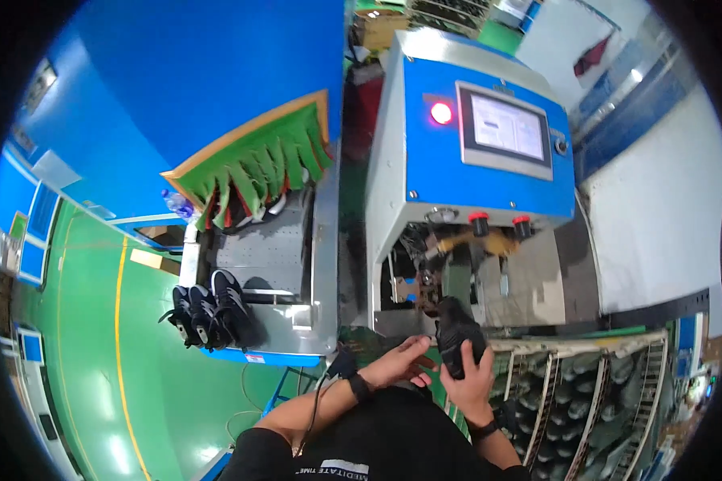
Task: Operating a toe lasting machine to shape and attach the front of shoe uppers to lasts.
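My right hand [468, 383] is closed around the near end of a black shoe [459, 330], whose other end points away from me to the machine opening. My left hand [403, 362] is just left of the shoe, fingers stretched out and holding nothing; a small gap seems to part it from the shoe. Ahead stands a blue and grey machine [425, 168] with a screen [505, 128], a lit red lamp [441, 113] and two red-topped knobs [479, 224]. Inside its lower opening are a yellowish part [489, 240] and metal fittings, partly in shadow.
Left, several black-and-white shoes [204, 309] stand on the grey end of a conveyor [257, 256], below a green strip curtain [257, 168] on a blue housing. At lower right, a rack [547, 393] holds several dark shoe-shaped pieces. A cable [317, 401] hangs by my left forearm.
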Demonstrator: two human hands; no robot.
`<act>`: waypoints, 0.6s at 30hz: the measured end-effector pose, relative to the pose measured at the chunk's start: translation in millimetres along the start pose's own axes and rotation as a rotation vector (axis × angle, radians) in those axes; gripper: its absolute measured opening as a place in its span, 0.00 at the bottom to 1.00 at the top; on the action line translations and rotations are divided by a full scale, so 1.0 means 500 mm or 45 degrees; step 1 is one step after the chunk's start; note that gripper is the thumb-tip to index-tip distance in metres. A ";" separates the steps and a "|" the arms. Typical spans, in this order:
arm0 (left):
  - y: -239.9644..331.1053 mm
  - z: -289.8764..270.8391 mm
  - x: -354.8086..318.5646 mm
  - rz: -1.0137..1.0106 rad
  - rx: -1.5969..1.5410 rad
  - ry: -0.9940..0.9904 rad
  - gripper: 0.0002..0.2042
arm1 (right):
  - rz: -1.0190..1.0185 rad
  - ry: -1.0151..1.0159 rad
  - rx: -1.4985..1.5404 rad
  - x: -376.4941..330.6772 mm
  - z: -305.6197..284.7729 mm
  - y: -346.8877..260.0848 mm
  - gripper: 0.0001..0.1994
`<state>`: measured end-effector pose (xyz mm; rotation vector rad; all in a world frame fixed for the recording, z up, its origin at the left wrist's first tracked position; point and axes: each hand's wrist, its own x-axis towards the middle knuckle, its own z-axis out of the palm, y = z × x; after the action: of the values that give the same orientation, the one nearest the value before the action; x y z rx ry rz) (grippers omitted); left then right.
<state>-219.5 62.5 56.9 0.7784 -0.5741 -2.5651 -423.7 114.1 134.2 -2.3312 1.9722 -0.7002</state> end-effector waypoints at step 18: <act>0.137 0.048 -0.323 0.156 1.601 0.490 0.26 | 1.185 0.264 2.034 0.096 0.142 -0.067 0.30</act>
<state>-92.9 89.0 178.0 1.4574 -2.0235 -1.6219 -363.5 56.7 95.6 -0.4011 1.2346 -1.4965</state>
